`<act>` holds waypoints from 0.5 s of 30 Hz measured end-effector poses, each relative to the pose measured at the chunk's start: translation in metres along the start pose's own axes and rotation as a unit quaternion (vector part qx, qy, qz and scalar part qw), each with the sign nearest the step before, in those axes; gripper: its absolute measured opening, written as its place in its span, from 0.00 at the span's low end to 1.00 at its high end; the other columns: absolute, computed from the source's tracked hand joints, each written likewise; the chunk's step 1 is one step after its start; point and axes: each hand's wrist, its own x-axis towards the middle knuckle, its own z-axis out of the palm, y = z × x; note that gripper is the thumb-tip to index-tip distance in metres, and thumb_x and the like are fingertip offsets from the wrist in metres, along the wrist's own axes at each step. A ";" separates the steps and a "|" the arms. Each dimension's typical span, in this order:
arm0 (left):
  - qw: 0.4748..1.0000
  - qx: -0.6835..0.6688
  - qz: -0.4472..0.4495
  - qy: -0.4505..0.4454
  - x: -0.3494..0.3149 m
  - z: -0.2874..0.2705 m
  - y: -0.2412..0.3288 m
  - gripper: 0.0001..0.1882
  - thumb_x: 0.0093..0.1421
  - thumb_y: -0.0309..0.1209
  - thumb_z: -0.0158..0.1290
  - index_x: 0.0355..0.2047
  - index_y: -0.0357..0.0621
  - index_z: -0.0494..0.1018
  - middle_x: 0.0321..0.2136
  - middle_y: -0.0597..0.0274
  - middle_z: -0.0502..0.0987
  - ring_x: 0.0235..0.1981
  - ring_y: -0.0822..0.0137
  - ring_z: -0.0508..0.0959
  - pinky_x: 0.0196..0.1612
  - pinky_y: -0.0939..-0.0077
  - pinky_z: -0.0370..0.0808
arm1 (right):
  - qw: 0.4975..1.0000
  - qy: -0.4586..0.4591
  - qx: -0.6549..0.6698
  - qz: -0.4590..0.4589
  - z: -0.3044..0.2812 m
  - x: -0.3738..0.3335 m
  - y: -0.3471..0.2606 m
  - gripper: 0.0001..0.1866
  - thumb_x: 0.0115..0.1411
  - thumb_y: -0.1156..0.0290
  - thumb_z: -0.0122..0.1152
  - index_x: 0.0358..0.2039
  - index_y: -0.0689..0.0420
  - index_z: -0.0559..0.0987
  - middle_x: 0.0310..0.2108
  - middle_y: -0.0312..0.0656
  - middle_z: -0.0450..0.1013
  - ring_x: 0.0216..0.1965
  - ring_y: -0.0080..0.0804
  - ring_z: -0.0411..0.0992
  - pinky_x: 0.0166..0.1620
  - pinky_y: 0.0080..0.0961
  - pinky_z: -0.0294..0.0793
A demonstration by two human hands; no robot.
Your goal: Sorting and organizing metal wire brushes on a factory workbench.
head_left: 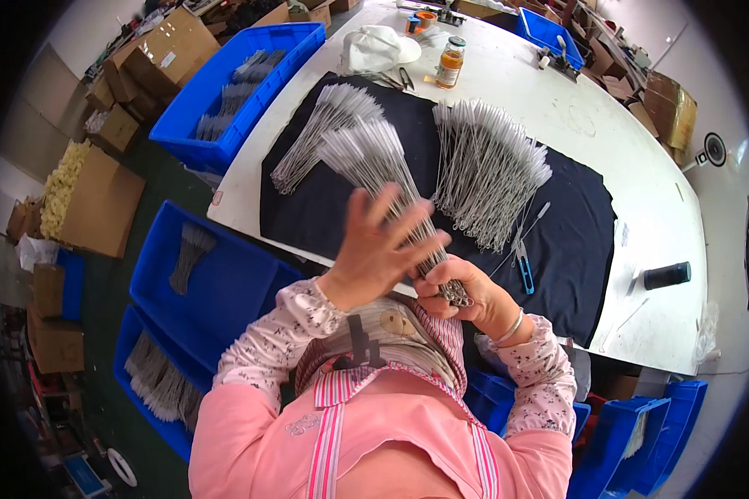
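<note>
A thick bundle of thin wire brushes (374,162) with white bristle heads slants in front of me, heads pointing away. My right hand (472,291) is closed round its looped wire ends. My left hand (380,241), a little blurred, lies against the side of the bundle with its fingers spread. Beyond it, one pile of the same brushes (324,125) rests on the dark cloth (566,274). A bigger pile of brushes (487,170) lies to the right of the bundle. Near that pile's lower end are a blue-handled tool (524,270) and a loose brush (543,213).
The white table (549,104) also carries a white cap (373,48), small snips (406,79), a jar of amber liquid (450,63) and a black cylinder (667,275). Blue bins (162,258) with brushes stand left of the table; cardboard boxes (100,200) stand farther left.
</note>
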 end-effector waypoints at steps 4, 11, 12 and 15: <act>0.984 -0.103 0.143 0.013 0.012 0.026 -0.010 0.23 0.42 0.32 0.57 0.42 0.49 0.70 0.41 0.62 0.72 0.44 0.61 0.72 0.49 0.55 0.66 | 0.999 -0.011 -0.004 0.052 0.008 -0.009 -0.005 0.16 0.54 0.60 0.52 0.30 0.63 0.72 0.19 0.43 0.67 0.12 0.30 0.64 0.10 0.18 0.56; 0.861 -0.481 -0.164 0.038 0.031 0.005 -0.039 0.18 0.47 0.21 0.60 0.39 0.40 0.69 0.29 0.60 0.75 0.31 0.63 0.76 0.35 0.75 0.72 | 0.793 0.217 -0.512 -0.248 0.104 -0.031 -0.082 0.41 0.60 0.35 0.29 0.25 0.63 0.76 0.13 0.42 0.71 0.10 0.26 0.68 0.13 0.15 0.63; 0.863 -0.477 -0.163 0.040 0.035 -0.001 -0.042 0.18 0.47 0.21 0.60 0.39 0.40 0.69 0.29 0.60 0.75 0.31 0.63 0.76 0.35 0.75 0.72 | 0.722 0.229 -0.539 -0.369 0.117 -0.031 -0.086 0.34 0.64 0.42 0.34 0.25 0.62 0.76 0.14 0.40 0.71 0.13 0.22 0.68 0.16 0.13 0.63; 0.791 -0.566 -0.232 0.011 0.046 -0.009 -0.052 0.17 0.51 0.25 0.60 0.41 0.39 0.70 0.30 0.67 0.76 0.33 0.72 0.75 0.37 0.80 0.71 | 0.514 0.103 -0.639 -0.562 0.149 -0.028 -0.103 0.21 0.64 0.57 0.46 0.39 0.66 0.75 0.34 0.46 0.75 0.39 0.34 0.73 0.44 0.26 0.70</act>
